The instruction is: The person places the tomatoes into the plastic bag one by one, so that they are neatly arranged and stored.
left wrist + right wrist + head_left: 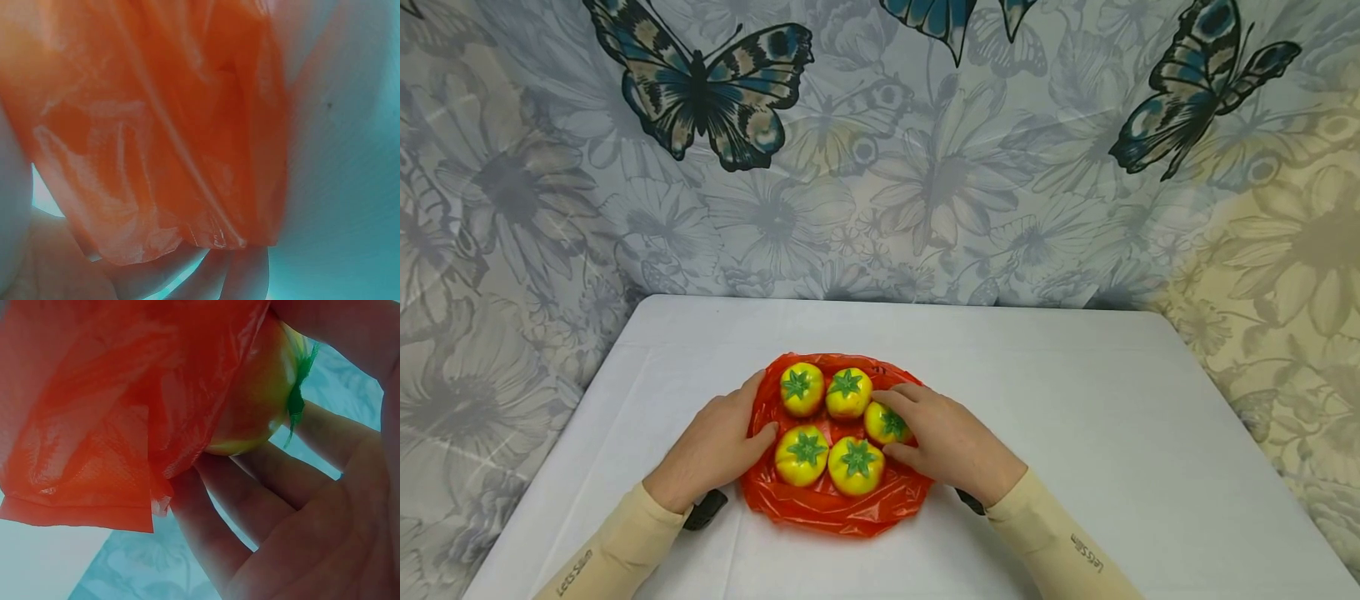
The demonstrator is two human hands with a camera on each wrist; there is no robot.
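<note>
A red plastic bag [850, 518] lies spread on the table with several glossy yellow-red tomatoes [801, 456] in it, each topped by a green star-shaped calyx. My left hand [718, 437] holds the bag's left edge, thumb over the rim and fingers along the outside. In the left wrist view, the plastic bag [187, 137] covers parts of those fingers. At the right side of the bag, my right hand [943, 433] grips the rightmost tomato [886, 423], partly hiding it. In the right wrist view, fingers curve round this tomato [259, 400] beside the bag's red film.
The white table [1075, 375] extends on both sides of the bag and behind it. A patterned backdrop [940, 192] with flowers and butterflies rises along the table's back edge. Dark wrist devices [705, 510] show under both forearms.
</note>
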